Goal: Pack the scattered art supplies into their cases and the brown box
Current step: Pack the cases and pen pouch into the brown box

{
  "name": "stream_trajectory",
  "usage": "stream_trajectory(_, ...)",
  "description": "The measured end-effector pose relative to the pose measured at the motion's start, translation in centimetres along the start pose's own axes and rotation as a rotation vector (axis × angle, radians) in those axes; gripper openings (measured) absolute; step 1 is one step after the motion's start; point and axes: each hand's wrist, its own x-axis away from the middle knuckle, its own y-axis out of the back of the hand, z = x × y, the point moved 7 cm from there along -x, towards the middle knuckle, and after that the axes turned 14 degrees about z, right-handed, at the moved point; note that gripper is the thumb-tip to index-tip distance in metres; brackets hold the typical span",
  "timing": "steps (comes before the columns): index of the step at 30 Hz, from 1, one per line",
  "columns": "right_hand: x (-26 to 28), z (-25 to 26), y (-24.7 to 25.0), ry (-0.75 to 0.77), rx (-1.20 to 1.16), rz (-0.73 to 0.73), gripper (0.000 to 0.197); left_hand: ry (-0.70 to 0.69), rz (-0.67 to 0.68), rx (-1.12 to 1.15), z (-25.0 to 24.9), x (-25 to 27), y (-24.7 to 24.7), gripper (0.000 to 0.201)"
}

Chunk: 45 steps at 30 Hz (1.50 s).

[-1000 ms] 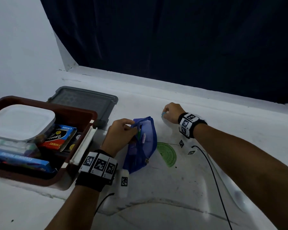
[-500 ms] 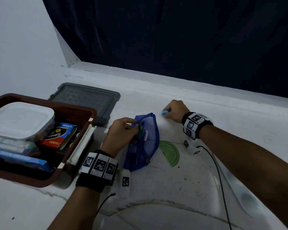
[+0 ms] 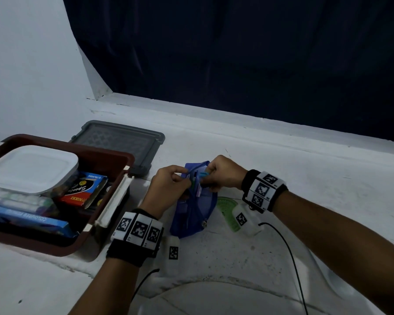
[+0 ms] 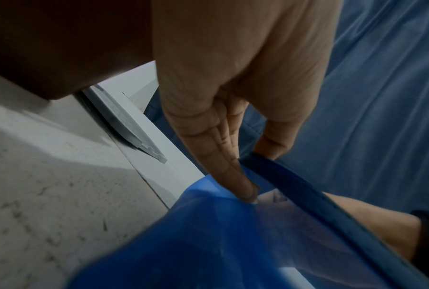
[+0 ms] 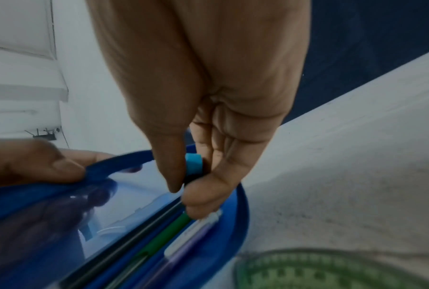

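Left hand (image 3: 168, 185) pinching the blue pouch (image 3: 192, 214) rim open on the surface; right hand (image 3: 223, 172) fingers (image 5: 170, 172) gripping a small light-blue piece (image 5: 193, 163) at the mouth. Risk: slipping out beside the pouch if the rim sags.

A dark blue curtain (image 3: 237, 53) hangs in folds across the back of my view, reaching down to a raised white ledge (image 3: 259, 126). To my left stands a plain white wall (image 3: 27, 64), meeting the curtain at a slanted edge. The white work surface (image 3: 237, 258) before me is scuffed and speckled with small dark marks, and a faint curved line runs across its near part. A grey plastic lid (image 3: 116, 139) with a patterned panel lies flat at the far left, near the ledge. A thin black cable (image 3: 291, 253) trails over the surface to my right, and another (image 3: 143, 283) runs nearer me.
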Motion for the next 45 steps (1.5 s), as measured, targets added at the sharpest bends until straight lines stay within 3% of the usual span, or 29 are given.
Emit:
stream_trajectory(6,-0.6,0.1,-0.4,0.03,-0.04,-0.12,0.008,0.005,0.011,-0.004,-0.3,0.3,0.0,0.025)
stream_trajectory(14,1.6,0.0,1.1,0.12,-0.151,-0.225,0.018,0.008,0.021,-0.02,-0.5,0.3,0.0,0.025)
stream_trajectory(17,2.7,-1.1,1.9,0.068,-0.047,-0.262,0.009,0.008,0.031,-0.023,-0.6,0.2,-0.1,0.025)
stream_trajectory(19,3.2,-2.5,1.7,-0.061,0.084,-0.208,0.01,0.015,0.029,-0.013,-0.6,0.2,-0.2,0.025)
stream_trajectory(23,4.1,-4.1,-0.5,-0.252,0.467,-0.018,0.054,0.021,0.04,-0.001,-0.6,0.2,-0.3,0.025)
stream_trajectory(28,4.9,-3.9,-2.1,-0.263,0.612,0.044,0.051,0.023,0.047,0.004,-0.6,0.3,-0.5,0.024)
stream_trajectory(32,5.1,-4.1,-2.2,-0.306,0.542,0.004,0.047,0.017,0.064,-0.004,-0.9,0.5,-0.9,0.023)
stream_trajectory(35,5.2,-4.3,-2.4,-0.314,0.459,0.009,0.059,0.017,0.069,-0.009,-0.9,0.7,-0.8,0.024)
stream_trajectory(39,5.5,-5.2,-2.2,-0.372,0.276,-0.018,0.039,0.015,0.078,-0.01,-1.1,0.9,-1.0,0.023)
stream_trajectory(43,5.9,-5.7,-1.7,-0.382,0.236,-0.096,0.058,0.016,0.081,-0.014,-1.1,1.0,-1.3,0.023)
stream_trajectory(45,5.9,-5.8,-1.7,-0.381,0.219,-0.109,0.057,0.016,0.087,-0.017,-1.0,1.0,-1.5,0.023)
